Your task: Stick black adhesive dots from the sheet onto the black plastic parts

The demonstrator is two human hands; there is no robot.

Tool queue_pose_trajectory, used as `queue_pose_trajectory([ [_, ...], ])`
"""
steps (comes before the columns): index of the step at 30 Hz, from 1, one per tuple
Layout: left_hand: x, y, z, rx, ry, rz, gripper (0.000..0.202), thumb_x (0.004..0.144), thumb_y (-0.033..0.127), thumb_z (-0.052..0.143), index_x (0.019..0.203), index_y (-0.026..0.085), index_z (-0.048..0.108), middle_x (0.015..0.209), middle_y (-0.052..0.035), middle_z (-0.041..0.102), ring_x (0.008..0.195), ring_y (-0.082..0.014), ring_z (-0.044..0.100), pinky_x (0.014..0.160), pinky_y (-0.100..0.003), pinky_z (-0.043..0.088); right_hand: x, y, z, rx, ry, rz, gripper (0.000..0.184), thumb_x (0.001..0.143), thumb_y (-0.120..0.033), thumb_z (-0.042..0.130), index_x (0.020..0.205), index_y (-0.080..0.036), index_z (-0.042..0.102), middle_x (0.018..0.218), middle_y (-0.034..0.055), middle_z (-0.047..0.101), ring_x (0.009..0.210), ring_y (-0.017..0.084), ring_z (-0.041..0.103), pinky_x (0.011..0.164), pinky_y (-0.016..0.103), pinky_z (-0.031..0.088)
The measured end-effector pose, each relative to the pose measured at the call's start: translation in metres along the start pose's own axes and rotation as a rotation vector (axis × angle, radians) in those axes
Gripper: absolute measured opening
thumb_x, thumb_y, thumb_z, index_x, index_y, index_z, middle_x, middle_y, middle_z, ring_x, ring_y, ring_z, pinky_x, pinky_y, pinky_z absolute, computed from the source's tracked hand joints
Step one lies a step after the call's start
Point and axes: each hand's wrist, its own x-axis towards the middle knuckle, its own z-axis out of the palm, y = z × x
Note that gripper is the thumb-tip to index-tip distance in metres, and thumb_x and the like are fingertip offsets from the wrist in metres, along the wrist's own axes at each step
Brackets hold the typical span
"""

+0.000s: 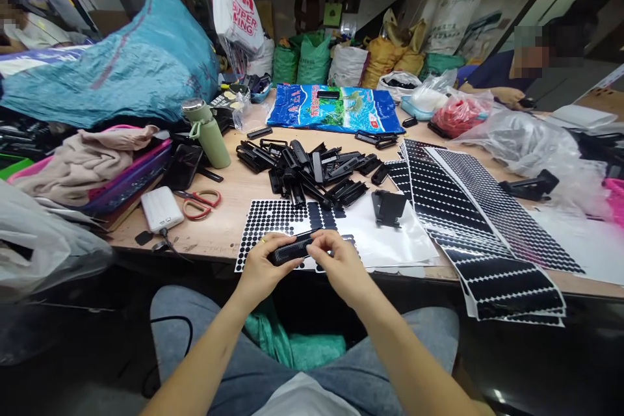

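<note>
My left hand point(263, 266) and my right hand point(338, 263) meet at the table's near edge, both closed on one small black plastic part point(291, 251). The left hand grips its left end from below. The right hand's fingers pinch its right end. Just beyond the hands lies a white sheet of black round stickers point(277, 218), partly stripped. A pile of similar black plastic parts point(307, 169) sits in the middle of the wooden table point(224, 227). One folded black part point(389, 207) stands alone on a white backing sheet.
Stacked sheets of black dot stickers point(468, 221) fan out to the right. Red-handled scissors point(197, 203), a white power bank point(162, 208), a green bottle point(208, 133), clothes and bags crowd the left. A seated person point(531, 71) is at the far right.
</note>
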Motion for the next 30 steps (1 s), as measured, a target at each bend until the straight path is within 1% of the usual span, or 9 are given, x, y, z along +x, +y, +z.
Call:
queue_pose_trajectory([
  [2,-0.001,0.003,0.003,-0.006,0.008,0.016,0.032,0.064,0.031,0.070,0.094,0.021,0.065,0.093,-0.0053,0.059,0.090,-0.0198,0.057,0.081,-0.035,0.047,-0.003,-0.004,0.010,-0.020,-0.017,0.003,0.016,0.074,-0.030,0.051,0.064,-0.018,0.054,0.102,0.0046,0.053,0.078,0.014,0.052,0.072,0.028,0.041],
  [4,-0.003,0.004,0.005,0.000,0.020,0.025,0.031,0.064,0.029,0.070,0.094,0.022,0.065,0.094,-0.0051,0.059,0.091,-0.0197,0.057,0.081,-0.035,0.047,-0.004,-0.004,0.014,-0.040,-0.015,0.031,0.015,0.075,-0.028,0.050,0.064,-0.018,0.054,0.105,0.0054,0.050,0.079,0.014,0.052,0.073,0.028,0.041],
  [10,-0.006,0.007,0.007,0.026,0.019,0.060,0.030,0.065,0.023,0.069,0.095,0.022,0.065,0.096,-0.0054,0.059,0.092,-0.0190,0.057,0.083,-0.035,0.046,-0.004,-0.002,0.012,-0.081,-0.016,0.052,0.015,0.076,-0.028,0.050,0.066,-0.018,0.054,0.104,0.0058,0.049,0.092,0.017,0.051,0.076,0.028,0.040],
  [14,-0.006,0.009,0.007,0.025,0.023,0.079,0.029,0.066,0.025,0.068,0.095,0.021,0.065,0.095,-0.0053,0.060,0.091,-0.0189,0.057,0.082,-0.034,0.047,-0.005,-0.002,0.014,-0.092,-0.001,0.035,0.014,0.076,-0.027,0.050,0.066,-0.018,0.054,0.103,0.0056,0.049,0.096,0.017,0.050,0.080,0.028,0.039],
  [21,-0.008,0.008,0.007,0.023,0.018,0.097,0.028,0.067,0.024,0.068,0.095,0.021,0.064,0.095,-0.0054,0.060,0.092,-0.0183,0.057,0.082,-0.034,0.047,-0.007,0.000,0.016,-0.063,0.016,0.033,0.014,0.076,-0.026,0.050,0.065,-0.018,0.053,0.102,0.0055,0.049,0.093,0.017,0.050,0.080,0.030,0.039],
  [25,-0.009,0.010,0.008,0.008,0.023,0.096,0.028,0.067,0.023,0.068,0.095,0.020,0.064,0.094,-0.0053,0.060,0.091,-0.0181,0.057,0.081,-0.034,0.047,-0.009,-0.002,0.015,-0.064,0.016,0.032,0.015,0.077,-0.027,0.050,0.065,-0.018,0.053,0.102,0.0058,0.048,0.097,0.018,0.049,0.081,0.031,0.039],
  [30,-0.009,0.012,0.010,0.016,0.042,0.081,0.028,0.066,0.024,0.069,0.094,0.020,0.066,0.094,-0.0063,0.060,0.091,-0.0189,0.057,0.082,-0.035,0.047,-0.012,-0.003,0.018,-0.081,0.051,0.004,0.013,0.078,-0.025,0.049,0.067,-0.018,0.052,0.102,0.0062,0.048,0.097,0.018,0.049,0.082,0.032,0.038],
])
